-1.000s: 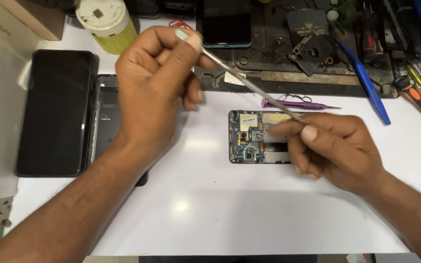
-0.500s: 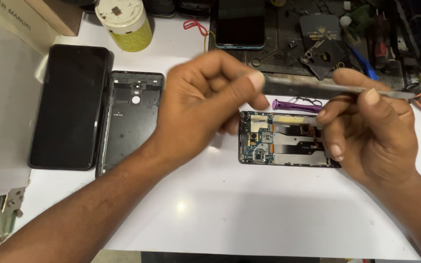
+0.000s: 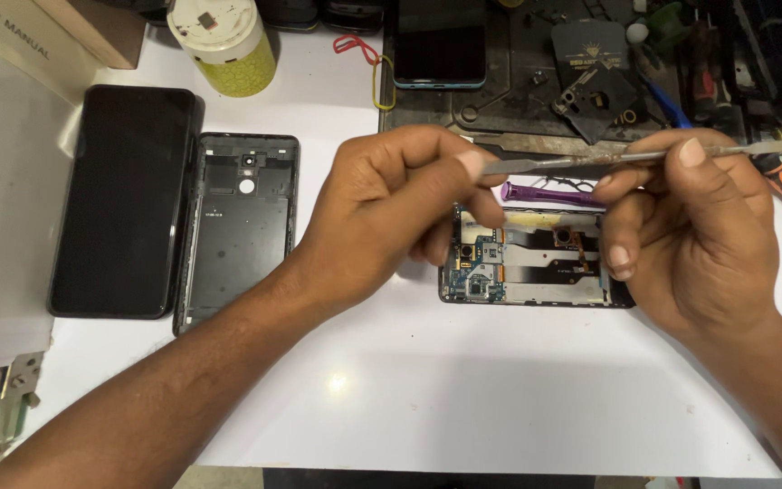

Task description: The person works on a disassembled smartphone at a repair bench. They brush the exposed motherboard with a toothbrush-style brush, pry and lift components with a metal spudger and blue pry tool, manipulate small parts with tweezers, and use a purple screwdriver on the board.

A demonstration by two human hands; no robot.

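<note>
The opened phone (image 3: 536, 267) lies flat on the white surface (image 3: 463, 389), circuit side up for access. Above it, the left hand (image 3: 391, 213) pinches one end of a thin metal pry tool (image 3: 590, 161) and the right hand (image 3: 690, 226) clamps the other, holding it level. Left of the phone lies its back cover (image 3: 239, 226), set aside.

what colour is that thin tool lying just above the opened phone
Purple; the thin tool shows in the head view, just above the opened phone.
</note>
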